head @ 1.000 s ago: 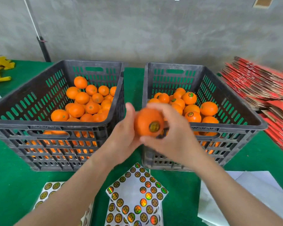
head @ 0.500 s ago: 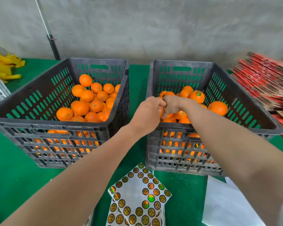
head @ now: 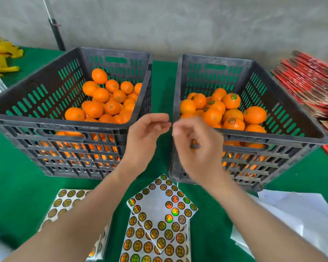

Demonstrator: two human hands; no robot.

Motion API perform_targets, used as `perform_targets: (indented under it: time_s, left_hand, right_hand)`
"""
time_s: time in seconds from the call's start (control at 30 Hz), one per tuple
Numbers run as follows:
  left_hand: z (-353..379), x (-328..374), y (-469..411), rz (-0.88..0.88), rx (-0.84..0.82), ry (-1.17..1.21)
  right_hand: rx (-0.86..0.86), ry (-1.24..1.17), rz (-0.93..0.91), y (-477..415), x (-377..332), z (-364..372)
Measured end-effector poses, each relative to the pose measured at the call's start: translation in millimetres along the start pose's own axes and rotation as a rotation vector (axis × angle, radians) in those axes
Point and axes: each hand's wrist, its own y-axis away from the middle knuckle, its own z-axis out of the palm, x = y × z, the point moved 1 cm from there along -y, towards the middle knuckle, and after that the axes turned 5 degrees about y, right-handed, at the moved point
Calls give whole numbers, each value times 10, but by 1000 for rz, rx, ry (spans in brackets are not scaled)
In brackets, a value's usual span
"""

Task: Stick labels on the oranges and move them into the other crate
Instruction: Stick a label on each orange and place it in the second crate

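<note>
Oranges (head: 233, 122) labelled, piled in right crate (head: 216, 58) | right hand (head: 195, 142) in front of it, blurred — grip cannot be told | left hand (head: 146, 133) just beside — grip released, fingers loosely curled

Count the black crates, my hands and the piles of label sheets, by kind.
Black crates: 2, the left crate and the right crate
Hands: 2, the left hand and the right hand
Label-sheet piles: 2, the left pile and the centre pile
Total: 6
</note>
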Motion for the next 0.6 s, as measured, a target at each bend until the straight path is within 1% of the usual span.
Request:
perform_targets:
  time_s: [0.03, 0.07, 0.1, 0.13, 0.17, 0.2, 0.23, 0.3, 0.33, 0.4, 0.43, 0.53, 0.6]
  left_hand:
    - [-103, -67, 94, -19, 9, -17]
    - [-200, -150, 195, -59, 13, -35]
    - [-290, -261, 302, -125, 20, -58]
    - [-372, -397, 411, -216, 32, -88]
    - [-447, -556, 507, -329, 47, -141]
    - [-521, -731, 594, -453, 57, -236]
    - [-596, -907, 676, -568, 54, -366]
    - [-733, -1204, 804, -729, -4, -619]
    - [-777, -1304, 846, -768, -53, -725]
    - [-804, -1414, 887, -753, -150, -921]
    - [-797, -1440, 891, -728, -176, -983]
    - [-748, -1443, 885, -734, -161, -985]
    - [-741, -1437, 867, -724, -89, -931]
  right_hand:
    - [-169, 8, 82, 265, -1, 71]
    - [-383, 43, 187, 496, 50, 155]
    - [-634, 97, 294, 704, 138, 241]
    - [-891, 158, 350, 905, 247, 318]
    - [-1089, 208, 359, 1086, 358, 378]
    - [-1222, 248, 350, 1236, 441, 418]
    - [-1300, 269, 343, 1350, 490, 447]
    - [-1361, 290, 360, 1499, 526, 494]
    - [-1375, 309, 363, 1540, 523, 513]
    - [-1384, 368, 348, 1597, 505, 547]
    - [-1374, 399, 341, 1617, 495, 562]
    - [-1327, 449, 342, 1670, 453, 583]
    - [-1288, 463, 361, 1710, 432, 585]
